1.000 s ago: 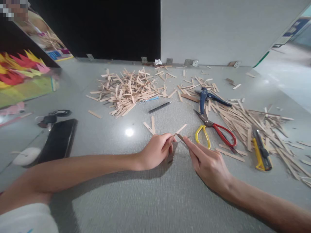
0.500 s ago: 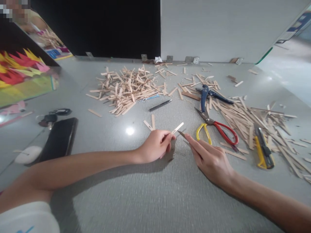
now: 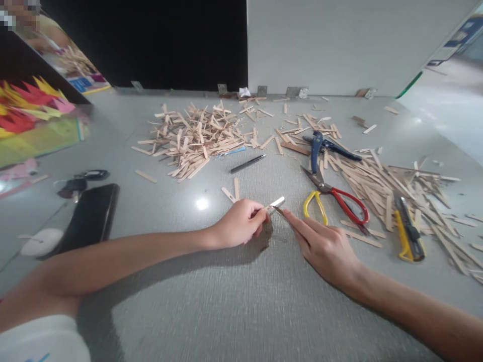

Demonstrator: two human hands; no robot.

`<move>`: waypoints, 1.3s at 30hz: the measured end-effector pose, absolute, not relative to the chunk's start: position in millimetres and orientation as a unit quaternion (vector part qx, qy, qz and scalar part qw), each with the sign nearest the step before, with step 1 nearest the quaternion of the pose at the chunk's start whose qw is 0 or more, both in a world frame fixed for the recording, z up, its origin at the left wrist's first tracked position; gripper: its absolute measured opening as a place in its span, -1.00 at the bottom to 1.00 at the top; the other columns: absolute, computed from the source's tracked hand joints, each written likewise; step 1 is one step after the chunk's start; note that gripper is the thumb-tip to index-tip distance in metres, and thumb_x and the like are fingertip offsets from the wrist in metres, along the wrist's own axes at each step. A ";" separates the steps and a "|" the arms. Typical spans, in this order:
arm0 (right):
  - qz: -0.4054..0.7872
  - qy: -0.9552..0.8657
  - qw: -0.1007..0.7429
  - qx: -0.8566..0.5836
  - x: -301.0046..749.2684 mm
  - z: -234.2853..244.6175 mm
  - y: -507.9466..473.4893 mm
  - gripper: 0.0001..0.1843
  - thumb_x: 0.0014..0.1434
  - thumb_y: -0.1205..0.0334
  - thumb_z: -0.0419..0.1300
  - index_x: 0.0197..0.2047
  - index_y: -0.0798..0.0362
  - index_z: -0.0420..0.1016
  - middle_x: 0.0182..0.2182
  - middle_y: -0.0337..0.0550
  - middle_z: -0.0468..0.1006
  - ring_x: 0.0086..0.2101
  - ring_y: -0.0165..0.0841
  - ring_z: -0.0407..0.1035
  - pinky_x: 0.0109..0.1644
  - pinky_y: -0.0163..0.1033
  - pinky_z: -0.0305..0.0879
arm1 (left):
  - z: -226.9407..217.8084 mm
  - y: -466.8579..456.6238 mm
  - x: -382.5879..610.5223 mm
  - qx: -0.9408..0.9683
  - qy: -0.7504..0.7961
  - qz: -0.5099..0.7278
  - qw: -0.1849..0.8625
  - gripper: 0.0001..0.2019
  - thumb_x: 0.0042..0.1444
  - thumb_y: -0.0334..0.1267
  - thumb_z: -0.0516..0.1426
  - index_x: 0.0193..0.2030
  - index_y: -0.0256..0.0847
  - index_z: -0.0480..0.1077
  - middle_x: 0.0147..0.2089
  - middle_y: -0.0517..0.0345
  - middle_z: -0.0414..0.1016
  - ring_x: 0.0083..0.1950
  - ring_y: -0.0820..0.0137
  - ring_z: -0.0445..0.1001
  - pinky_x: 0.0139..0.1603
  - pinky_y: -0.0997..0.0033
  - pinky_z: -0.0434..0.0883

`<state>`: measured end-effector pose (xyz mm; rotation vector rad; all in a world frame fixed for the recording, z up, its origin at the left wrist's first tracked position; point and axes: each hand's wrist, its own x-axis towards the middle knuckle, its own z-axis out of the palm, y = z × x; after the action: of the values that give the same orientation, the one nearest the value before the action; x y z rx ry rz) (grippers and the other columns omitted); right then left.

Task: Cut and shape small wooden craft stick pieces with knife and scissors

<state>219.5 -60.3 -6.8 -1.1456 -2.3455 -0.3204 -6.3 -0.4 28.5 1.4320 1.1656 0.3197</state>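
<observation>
My left hand (image 3: 241,221) is closed in a pinch on a short pale wooden stick (image 3: 276,202), whose free end points right and away from me. My right hand (image 3: 325,247) is closed around a thin dark blade or tool (image 3: 278,211), index finger stretched along it; its tip touches the stick near my left fingertips. Both hands rest on the grey table (image 3: 241,296). Two loose sticks (image 3: 232,191) lie just behind my left hand.
Heaps of wooden sticks lie at the back (image 3: 196,136) and right (image 3: 396,186). Red-and-yellow scissors (image 3: 332,198), blue pliers (image 3: 320,148), a yellow utility knife (image 3: 405,231), a black pen (image 3: 248,164). On the left: a black phone (image 3: 90,216), keys (image 3: 77,182), a white mouse (image 3: 41,242).
The stick in my left hand has tilted flatter and shows less length. My right hand has moved slightly left, bringing the tool tip against the stick.
</observation>
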 end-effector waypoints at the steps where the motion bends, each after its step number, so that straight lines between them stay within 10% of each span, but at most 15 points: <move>1: -0.118 -0.863 0.251 -0.422 219.8 -7.4 -60.4 -0.55 0.55 0.47 -0.05 0.19 0.30 0.66 -0.53 -0.28 0.53 -0.64 -0.45 0.36 -0.56 -0.26 0.20 | 27.6 -0.6 -6.7 0.620 0.498 0.138 0.590 -0.58 0.52 -0.39 -0.01 -0.44 -0.19 0.33 -0.65 0.39 0.32 -0.75 0.58 0.21 -0.74 0.63 0.12; 39: -0.034 -0.860 0.226 -0.456 219.8 -14.8 -70.9 -0.46 0.43 0.50 0.02 0.37 0.18 0.55 -0.46 -0.17 0.61 -0.56 -0.37 0.43 -0.52 -0.29 0.31 | 14.4 -5.2 -12.9 0.811 0.433 0.148 0.364 -0.63 0.43 -0.34 -0.05 -0.48 -0.10 0.08 -0.59 0.31 0.17 -0.56 0.47 0.11 -0.43 0.39 0.02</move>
<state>219.8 -70.9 -14.8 -1.2565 -2.3713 -0.0927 -12.9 -5.2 14.4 2.0871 1.1132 0.3817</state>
